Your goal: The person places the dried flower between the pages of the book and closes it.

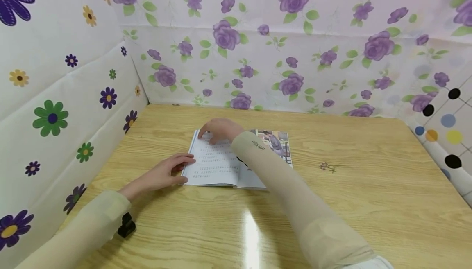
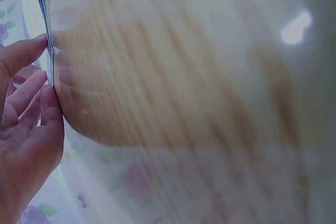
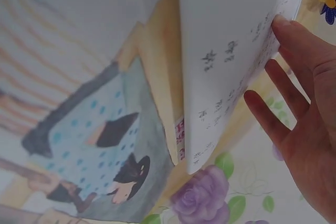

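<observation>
Relaxed rather than clenched, the left hand [image 1: 170,171] touches the left edge of an open illustrated book [image 1: 217,166], mid-frame. Bent at the wrist, the right hand [image 1: 222,129] reaches over its upper-left corner, fingers apart, one tip against the page. The right sleeve [image 1: 274,175] hides much of the illustration [image 1: 280,144]; the text is illegible.
</observation>
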`<state>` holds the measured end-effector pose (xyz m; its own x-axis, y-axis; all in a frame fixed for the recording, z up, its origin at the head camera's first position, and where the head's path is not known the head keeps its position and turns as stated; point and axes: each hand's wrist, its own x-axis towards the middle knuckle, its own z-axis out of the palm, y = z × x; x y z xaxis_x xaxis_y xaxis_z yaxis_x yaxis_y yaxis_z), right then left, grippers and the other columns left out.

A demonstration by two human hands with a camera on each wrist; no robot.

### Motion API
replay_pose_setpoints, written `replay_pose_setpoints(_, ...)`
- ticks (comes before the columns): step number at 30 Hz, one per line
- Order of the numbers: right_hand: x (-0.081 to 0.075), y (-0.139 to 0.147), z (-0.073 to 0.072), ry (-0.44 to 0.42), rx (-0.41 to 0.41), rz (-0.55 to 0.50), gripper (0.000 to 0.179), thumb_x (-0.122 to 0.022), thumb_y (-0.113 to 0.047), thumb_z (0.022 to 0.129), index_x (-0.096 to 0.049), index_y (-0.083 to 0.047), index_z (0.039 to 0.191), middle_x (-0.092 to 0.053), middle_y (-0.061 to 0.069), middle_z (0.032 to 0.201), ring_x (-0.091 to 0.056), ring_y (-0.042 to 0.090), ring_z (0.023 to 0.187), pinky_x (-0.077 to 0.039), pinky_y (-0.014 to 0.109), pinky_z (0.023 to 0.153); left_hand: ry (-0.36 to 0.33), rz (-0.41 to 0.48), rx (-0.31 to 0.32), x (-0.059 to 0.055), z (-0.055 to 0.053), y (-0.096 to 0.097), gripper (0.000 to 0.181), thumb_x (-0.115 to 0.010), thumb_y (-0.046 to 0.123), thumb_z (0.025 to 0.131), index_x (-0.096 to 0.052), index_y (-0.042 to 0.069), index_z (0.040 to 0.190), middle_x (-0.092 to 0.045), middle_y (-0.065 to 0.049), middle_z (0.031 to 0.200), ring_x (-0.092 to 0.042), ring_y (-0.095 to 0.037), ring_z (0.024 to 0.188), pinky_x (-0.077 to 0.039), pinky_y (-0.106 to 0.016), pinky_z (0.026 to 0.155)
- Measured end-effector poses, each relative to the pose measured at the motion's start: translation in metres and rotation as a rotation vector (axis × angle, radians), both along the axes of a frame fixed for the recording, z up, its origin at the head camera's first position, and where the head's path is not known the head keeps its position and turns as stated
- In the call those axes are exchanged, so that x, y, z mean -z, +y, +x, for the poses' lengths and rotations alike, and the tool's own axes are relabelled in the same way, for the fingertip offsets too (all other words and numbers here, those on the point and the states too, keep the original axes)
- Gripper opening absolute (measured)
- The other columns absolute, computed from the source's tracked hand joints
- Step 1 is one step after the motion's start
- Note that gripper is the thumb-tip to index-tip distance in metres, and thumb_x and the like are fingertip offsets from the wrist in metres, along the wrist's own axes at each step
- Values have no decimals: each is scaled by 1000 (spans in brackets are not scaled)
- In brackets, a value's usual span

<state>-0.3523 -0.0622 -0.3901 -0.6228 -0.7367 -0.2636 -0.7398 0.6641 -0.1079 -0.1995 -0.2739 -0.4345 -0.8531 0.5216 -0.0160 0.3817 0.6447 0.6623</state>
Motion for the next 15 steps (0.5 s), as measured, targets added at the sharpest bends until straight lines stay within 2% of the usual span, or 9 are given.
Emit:
replay_pose_setpoints(4,3,2,4,-16,-15,-25,44,-66,-21,96,-58,-36,137,-50,-8,151,-42,19,143,-31,38,121,-11,-19,-12,1,1,-1,56,-71,21,92,-52,6,142,-40,-18,154,-47,-37,136,-44,-48,108)
replay_pose_setpoints(9,5,5,7,8,-29,-34,43,-65,-22,96,-58,-35,137,-55,-8,147,-49,18,138,-36,36,118,-25,-20,-10,3,0,1,56,-71,22,92,-52,7,142,-41,-16,154,-47,-35,137,-45,-47,108)
replay_pose_setpoints(15,4,8,4,27,-37,-43,42,-65,-23,96,-59,-34,136,-57,-8,145,-51,18,136,-37,36,117,-33,-33,-14,-3,-2,5,56,-71,21,92,-52,7,142,-42,-16,153,-47,-35,136,-45,-48,107)
